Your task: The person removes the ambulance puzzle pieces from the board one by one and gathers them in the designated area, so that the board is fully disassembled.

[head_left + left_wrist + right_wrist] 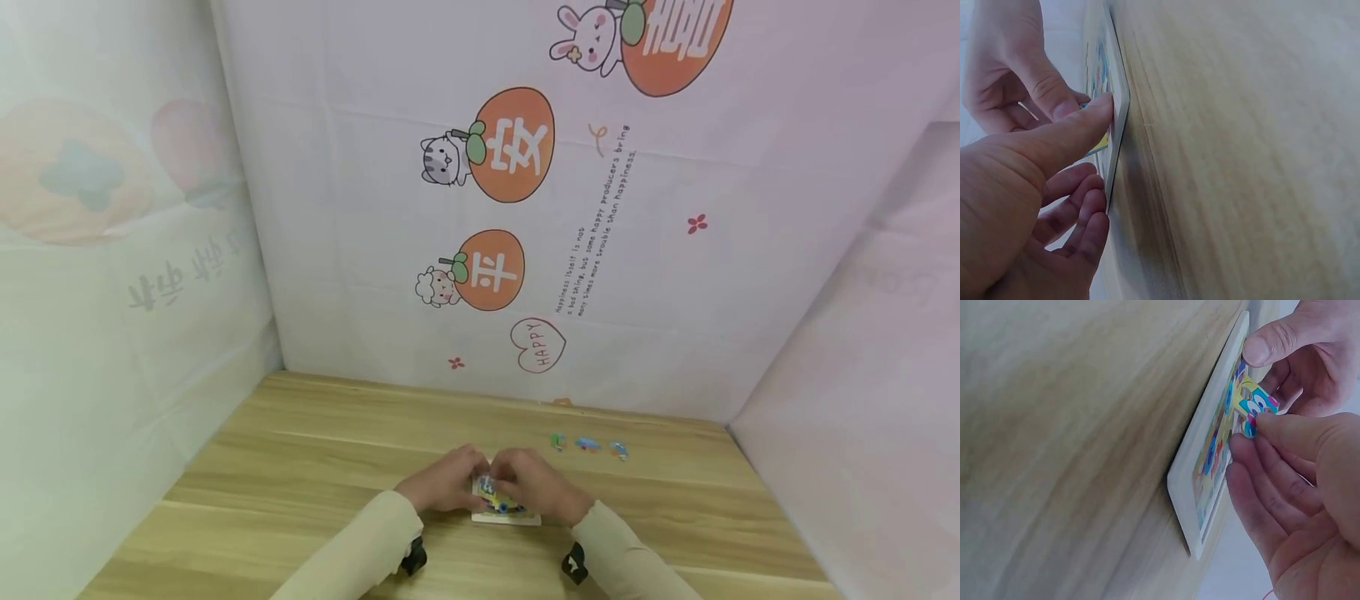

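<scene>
A flat jigsaw puzzle board [507,519] with a pale rim and a colourful cartoon picture lies on the table. My right hand [542,485] pinches a yellow and blue puzzle piece [1259,405] with cartoon eyes. That piece is tilted above the picture, its lower end close to the board [1180,481]. At the board's left side, my left hand [447,481] holds the board, its thumb [1094,115] on the rim and its other fingers curled by the edge. The thumb and fingers partly cover the picture in the head view.
Three loose puzzle pieces lie beyond the board to the right: a green one [557,441], a blue one [588,444] and another blue one [618,450]. The wooden table [337,450] meets a printed cloth [360,333] at the back, with pale cloth at both sides.
</scene>
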Demonstrator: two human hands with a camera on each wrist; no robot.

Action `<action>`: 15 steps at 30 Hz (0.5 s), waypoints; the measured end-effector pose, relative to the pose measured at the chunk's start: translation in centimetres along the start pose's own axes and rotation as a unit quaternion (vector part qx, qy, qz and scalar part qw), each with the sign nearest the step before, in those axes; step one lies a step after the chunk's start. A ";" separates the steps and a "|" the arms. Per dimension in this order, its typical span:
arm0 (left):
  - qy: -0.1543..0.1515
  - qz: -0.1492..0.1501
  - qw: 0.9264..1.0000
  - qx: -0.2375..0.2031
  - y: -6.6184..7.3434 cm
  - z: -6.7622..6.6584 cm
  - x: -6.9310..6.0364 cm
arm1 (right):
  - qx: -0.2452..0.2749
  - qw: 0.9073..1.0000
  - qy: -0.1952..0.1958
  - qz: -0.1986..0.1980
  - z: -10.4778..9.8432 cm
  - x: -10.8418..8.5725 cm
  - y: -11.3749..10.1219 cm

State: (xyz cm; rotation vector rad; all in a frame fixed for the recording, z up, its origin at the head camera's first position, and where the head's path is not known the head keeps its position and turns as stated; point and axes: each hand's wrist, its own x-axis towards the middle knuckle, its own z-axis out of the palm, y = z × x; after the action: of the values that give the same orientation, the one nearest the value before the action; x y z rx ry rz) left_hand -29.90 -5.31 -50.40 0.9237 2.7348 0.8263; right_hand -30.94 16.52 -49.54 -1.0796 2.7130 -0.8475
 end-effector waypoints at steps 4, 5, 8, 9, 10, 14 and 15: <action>-0.002 -0.002 1.000 -0.009 0.4 -0.3 -0.4 | 0.024 1.000 0.012 0.003 0.1 0.0 0.0; -0.002 0.000 1.000 -0.009 0.4 -0.4 -0.4 | 0.027 1.000 0.015 0.001 0.1 0.0 0.0; -0.002 -0.001 1.000 -0.013 0.4 -0.4 -0.4 | 0.036 0.999 0.020 0.001 0.1 0.0 0.0; -0.002 -0.001 1.000 -0.013 0.3 -0.4 -0.4 | 0.040 0.999 0.021 0.004 0.0 0.0 0.0; -0.002 -0.001 1.000 -0.013 0.2 -0.3 -0.3 | 0.044 0.999 0.022 0.007 0.0 0.0 0.0; 0.000 0.000 1.000 -0.010 0.0 -0.2 -0.2 | 0.045 0.998 0.027 0.016 -0.4 -0.3 0.2; 0.000 0.000 1.000 -0.008 0.0 -0.2 -0.1 | 0.043 0.998 0.029 0.020 -0.5 -0.4 0.3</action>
State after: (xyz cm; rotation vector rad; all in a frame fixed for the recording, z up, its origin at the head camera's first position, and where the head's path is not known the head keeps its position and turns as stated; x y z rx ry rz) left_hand -29.84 -5.47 -50.27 0.9198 2.7242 0.8469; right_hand -31.01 17.18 -49.33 -0.9941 2.7063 -0.9942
